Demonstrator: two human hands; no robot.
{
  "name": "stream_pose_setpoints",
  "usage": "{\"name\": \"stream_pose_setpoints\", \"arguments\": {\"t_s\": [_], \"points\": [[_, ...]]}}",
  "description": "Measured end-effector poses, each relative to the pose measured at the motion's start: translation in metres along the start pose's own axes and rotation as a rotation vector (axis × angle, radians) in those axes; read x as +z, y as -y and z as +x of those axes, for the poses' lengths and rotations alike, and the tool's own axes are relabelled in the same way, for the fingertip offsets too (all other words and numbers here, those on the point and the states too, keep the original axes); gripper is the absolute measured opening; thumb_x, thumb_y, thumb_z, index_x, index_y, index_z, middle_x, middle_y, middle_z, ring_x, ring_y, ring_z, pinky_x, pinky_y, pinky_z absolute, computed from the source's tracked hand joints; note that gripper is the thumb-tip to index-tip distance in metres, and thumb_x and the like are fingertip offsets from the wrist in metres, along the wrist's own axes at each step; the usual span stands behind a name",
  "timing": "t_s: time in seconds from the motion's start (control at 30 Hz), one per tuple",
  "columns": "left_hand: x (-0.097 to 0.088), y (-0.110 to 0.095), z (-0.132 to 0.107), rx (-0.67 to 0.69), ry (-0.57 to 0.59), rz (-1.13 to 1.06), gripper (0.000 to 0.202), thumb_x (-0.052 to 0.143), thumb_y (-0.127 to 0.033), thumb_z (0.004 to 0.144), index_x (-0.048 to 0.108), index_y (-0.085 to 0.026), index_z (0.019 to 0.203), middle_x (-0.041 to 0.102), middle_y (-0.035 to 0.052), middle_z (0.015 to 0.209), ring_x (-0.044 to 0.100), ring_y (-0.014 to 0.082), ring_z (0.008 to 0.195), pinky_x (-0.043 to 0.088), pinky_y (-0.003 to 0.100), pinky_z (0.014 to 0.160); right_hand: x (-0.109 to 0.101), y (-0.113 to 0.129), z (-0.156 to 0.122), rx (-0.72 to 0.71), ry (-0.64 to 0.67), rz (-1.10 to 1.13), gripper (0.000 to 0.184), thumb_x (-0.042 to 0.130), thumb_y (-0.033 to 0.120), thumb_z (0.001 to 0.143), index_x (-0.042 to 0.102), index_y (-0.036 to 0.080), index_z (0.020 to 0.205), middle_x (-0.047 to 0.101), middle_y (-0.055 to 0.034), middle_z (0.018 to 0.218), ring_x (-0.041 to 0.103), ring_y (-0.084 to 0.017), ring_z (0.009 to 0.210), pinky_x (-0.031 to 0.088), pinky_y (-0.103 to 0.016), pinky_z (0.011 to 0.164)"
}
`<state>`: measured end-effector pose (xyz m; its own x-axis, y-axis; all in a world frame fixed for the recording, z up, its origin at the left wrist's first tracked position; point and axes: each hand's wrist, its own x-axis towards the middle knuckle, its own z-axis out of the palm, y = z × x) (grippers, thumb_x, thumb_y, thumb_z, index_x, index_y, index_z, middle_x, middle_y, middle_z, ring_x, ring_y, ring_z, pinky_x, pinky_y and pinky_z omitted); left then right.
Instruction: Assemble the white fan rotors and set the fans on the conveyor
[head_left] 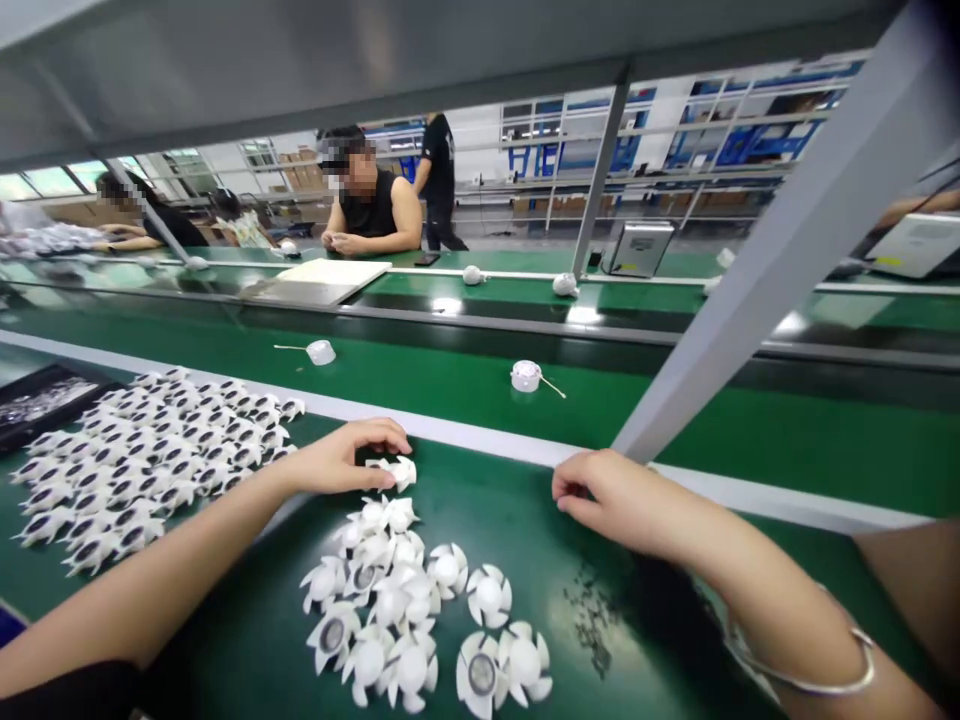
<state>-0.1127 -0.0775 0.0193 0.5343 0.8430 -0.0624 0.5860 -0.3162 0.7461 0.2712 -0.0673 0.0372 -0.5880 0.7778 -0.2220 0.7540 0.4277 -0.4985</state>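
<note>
**Two lots of white parts, your left hand on the nearer one**

You sit at a long green table in a workshop, with storage racks in the far background. A seated co-worker faces you from beyond a second green belt, and a standing person is behind them. Two round white pods with thin stalks lie on that belt.

At the left edge of the view, a dark tray holds something shiny, too blurred to name. Just to its right, a packed pile of white vaned parts covers the table, nearly all showing dark centres. It looks like the larger share. A looser heap sits at lower centre, mixed, some showing white domes and others metal-ringed centres. From these pictures, neither lot looks finished or boxed.

Your left hand is curled over a single part at the top of the heap. Its grip is narrow, with the fingertips on the part, but you can't tell if it is actually holding it. Your right hand, wearing a thin bangle, lies loosely curled near the table's pale edge, holding nothing visible.
</note>
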Motion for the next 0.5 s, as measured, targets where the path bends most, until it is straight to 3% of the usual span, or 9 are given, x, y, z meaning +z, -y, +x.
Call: {"name": "stream_pose_setpoints", "arguments": {"t_s": [0.1, 0.2, 0.33, 0.5], "points": [[0.014, 0.006, 0.001, 0.033, -0.049, 0.03, 0.029, 0.075, -0.04, 0.082, 0.072, -0.018, 0.099, 0.069, 0.0099, 0.108, 0.063, 0.0235, 0.105, 0.047, 0.039, 0.099, -0.008, 0.007, -0.011, 0.093, 0.16, -0.019, 0.021, 0.055, 0.006, 0.078, 0.069, 0.02, 0.07, 0.068, 0.0018, 0.072, 0.056, -0.01, 0.062, 0.037, -0.021, 0.056], [0.023, 0.009, 0.019, 0.051, -0.058, -0.022, 0.028, 0.078, -0.039, 0.079, 0.074, -0.018, 0.097, 0.071, 0.009, 0.107, 0.064, 0.0219, 0.103, 0.048, 0.036, 0.095, -0.009, 0.012, -0.017, 0.217, 0.255, -0.106, 0.021, 0.054, 0.006, 0.075, 0.068, 0.02, 0.066, 0.061, 0.0024, 0.062, 0.044, -0.009, 0.051, 0.031, -0.022, 0.05], [0.036, -0.001, 0.059, 0.131, 0.033, -0.031, 0.034, 0.08, -0.042, 0.077, 0.075, -0.017, 0.099, 0.07, 0.0097, 0.109, 0.062, 0.016, 0.088, 0.047, 0.027, 0.075, -0.003, 0.016, -0.017, 0.264, 0.266, -0.187, 0.021, 0.054, 0.004, 0.07, 0.065, 0.018, 0.059, 0.051, 0.002, 0.052, 0.035, -0.008, 0.045, 0.026, -0.025, 0.048], [0.05, -0.017, 0.094, 0.219, 0.12, 0.011, 0.036, 0.08, -0.043, 0.076, 0.076, -0.019, 0.104, 0.07, 0.0074, 0.109, 0.059, 0.0124, 0.08, 0.044, 0.023, 0.069, 0.003, 0.028, -0.013, 0.286, 0.229, -0.283, 0.024, 0.053, 0.003, 0.075, 0.068, 0.016, 0.062, 0.055, -0.0005, 0.056, 0.041, -0.009, 0.047, 0.028, -0.025, 0.049]]}}
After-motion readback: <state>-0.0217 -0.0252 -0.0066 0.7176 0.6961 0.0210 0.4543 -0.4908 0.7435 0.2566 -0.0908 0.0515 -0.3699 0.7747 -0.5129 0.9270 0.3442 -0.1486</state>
